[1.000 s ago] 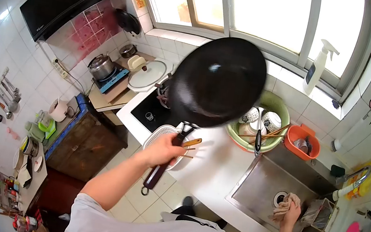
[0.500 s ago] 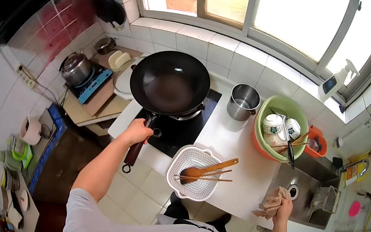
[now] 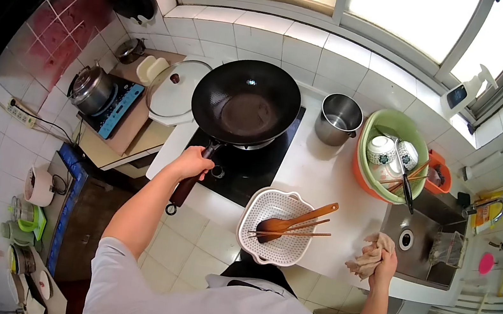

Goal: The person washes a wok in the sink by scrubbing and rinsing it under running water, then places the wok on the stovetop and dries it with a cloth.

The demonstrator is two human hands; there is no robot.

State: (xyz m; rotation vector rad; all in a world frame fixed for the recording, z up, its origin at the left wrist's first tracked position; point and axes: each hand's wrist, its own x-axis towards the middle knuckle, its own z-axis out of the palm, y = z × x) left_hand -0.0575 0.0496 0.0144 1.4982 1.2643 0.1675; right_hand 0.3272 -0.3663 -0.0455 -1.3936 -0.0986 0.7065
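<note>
My left hand (image 3: 193,163) is wrapped round the dark wooden handle of a black wok (image 3: 247,105). The wok's bowl is over the black glass cooktop (image 3: 232,183), and whether it rests on the burner I cannot make out. A crumpled beige cloth (image 3: 370,256) is gripped in my right hand (image 3: 384,267), at the counter's front edge beside the sink (image 3: 409,227). Between my hands, a white perforated basket (image 3: 289,253) holds a wooden spatula (image 3: 302,219) and several chopsticks.
Behind the basket stands a steel pot (image 3: 339,119). Right of it, a green basin (image 3: 423,146) inside an orange one holds bowls, chopsticks and a black-handled utensil. A glass lid (image 3: 177,90) lies left of the wok. Farther left, a kettle (image 3: 91,91) sits on a blue-edged hotplate.
The wok has shifted right over the cooktop, showing more of the glass lid. My left hand keeps its grip. The cloth stays in my right hand, and the head view has moved slightly.
</note>
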